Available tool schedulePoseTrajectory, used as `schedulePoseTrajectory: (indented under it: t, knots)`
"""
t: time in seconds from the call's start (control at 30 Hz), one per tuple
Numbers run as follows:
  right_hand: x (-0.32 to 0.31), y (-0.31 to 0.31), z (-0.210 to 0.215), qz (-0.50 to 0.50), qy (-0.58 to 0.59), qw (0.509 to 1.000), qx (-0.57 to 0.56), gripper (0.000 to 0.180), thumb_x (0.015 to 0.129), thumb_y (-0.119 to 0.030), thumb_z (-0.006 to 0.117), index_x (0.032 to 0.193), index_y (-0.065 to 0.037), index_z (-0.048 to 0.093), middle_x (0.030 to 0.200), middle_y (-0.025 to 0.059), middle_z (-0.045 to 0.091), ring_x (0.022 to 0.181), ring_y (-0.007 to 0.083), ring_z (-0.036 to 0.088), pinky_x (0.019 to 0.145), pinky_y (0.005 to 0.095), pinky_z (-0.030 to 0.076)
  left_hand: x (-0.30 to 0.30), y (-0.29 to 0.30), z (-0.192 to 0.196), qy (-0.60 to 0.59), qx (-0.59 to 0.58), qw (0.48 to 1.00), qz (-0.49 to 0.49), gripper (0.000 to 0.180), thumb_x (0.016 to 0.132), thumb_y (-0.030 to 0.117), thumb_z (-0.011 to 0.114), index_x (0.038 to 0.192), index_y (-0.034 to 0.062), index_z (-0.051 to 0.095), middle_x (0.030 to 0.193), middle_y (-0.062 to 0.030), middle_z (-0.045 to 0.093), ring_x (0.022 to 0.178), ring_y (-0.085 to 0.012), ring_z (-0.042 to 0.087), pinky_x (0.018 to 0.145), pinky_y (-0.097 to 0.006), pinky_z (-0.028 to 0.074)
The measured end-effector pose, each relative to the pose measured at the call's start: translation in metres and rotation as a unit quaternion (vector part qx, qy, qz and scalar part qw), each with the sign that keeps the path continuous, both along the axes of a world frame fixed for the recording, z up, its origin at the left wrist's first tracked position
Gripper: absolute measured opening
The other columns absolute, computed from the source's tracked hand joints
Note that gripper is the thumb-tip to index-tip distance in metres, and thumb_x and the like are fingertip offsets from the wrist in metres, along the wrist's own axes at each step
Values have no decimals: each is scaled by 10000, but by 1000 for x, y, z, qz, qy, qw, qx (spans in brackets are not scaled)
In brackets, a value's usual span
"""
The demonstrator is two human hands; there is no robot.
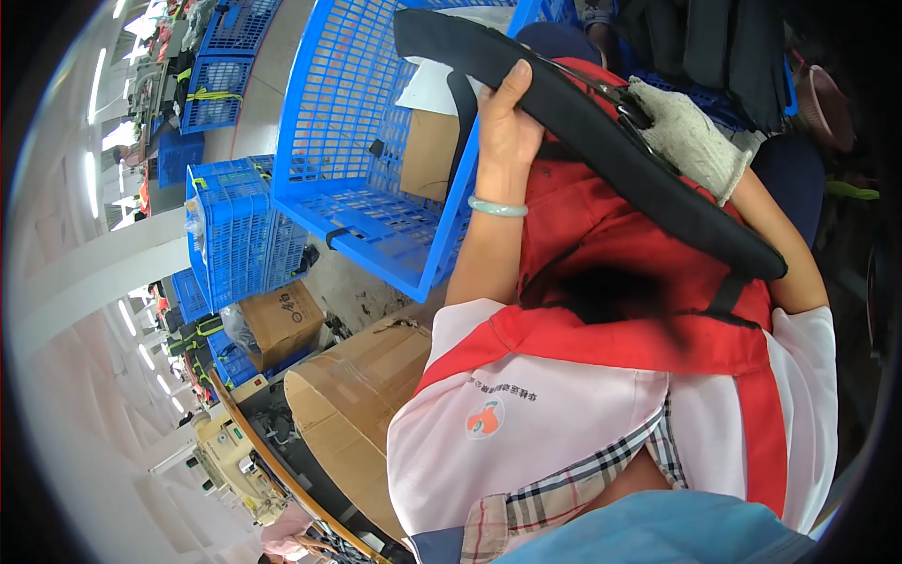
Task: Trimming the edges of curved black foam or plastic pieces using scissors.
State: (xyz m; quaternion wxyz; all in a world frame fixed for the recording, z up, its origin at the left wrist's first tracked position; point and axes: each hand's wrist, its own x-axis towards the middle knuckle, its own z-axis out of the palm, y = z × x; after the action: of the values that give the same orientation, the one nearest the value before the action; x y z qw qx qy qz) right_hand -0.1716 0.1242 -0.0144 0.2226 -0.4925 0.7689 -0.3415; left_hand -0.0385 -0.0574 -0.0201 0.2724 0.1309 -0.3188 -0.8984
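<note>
A long black padded strap (pixel 601 141) slants across my front, from the upper left down to my right forearm. My left hand (pixel 509 117) is bare, with a pale green bangle at the wrist, and grips the strap near its upper part, thumb on top. In a white knitted glove, my right hand (pixel 691 139) is closed around dark metal scissors (pixel 631 115) at the strap's far edge. Their blades are partly hidden by the strap. Beneath both hands lies the red apron (pixel 583 211) over my lap.
A large blue plastic crate (pixel 324 141) stands at my left, with cardboard (pixel 427 155) and a dark strip inside. Beyond it are stacked blue crates (pixel 240 226) and cardboard boxes (pixel 282 320). Several black padded pieces (pixel 728 52) and a pink basket (pixel 825 108) are at the far right.
</note>
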Motion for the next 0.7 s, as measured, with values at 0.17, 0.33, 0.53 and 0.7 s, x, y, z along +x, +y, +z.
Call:
schedulePoseTrajectory:
  t: [0.17, 0.33, 0.53, 0.7]
  knots:
    - [-2, -4, -1, 21, 108, 994, -24, 434, 834, -218, 631, 1182, 8, 504, 886, 247, 621, 868, 387, 614, 746, 422, 488, -2, -1, 0, 14, -54, 998, -2, 293, 788, 44, 729, 1050, 45, 597, 971, -57, 631, 909, -191, 619, 876, -348, 514]
    - [-7, -14, 12, 42, 172, 984, 0, 395, 808, -113, 613, 1156, 21, 481, 811, 224, 604, 825, 385, 610, 701, 429, 488, -3, 3, 4, 22, -72, 997, 1, 292, 787, 39, 729, 1049, 57, 601, 972, -48, 629, 909, -190, 617, 877, -350, 515]
    - [-8, -16, 0, 32, 140, 990, 18, 351, 815, -110, 607, 1133, 2, 509, 815, 219, 605, 831, 371, 616, 707, 417, 488, -2, 4, 0, 13, -84, 996, 11, 302, 789, 34, 724, 1063, 64, 600, 979, -47, 628, 929, -193, 614, 893, -364, 508]
    - [-5, -19, 15, 27, 82, 996, 6, 311, 848, -214, 591, 1075, -3, 568, 884, 218, 629, 858, 371, 620, 740, 416, 487, 2, 1, 1, 13, -78, 997, 11, 321, 793, 63, 728, 1087, 46, 598, 1008, -69, 631, 962, -209, 610, 914, -367, 498]
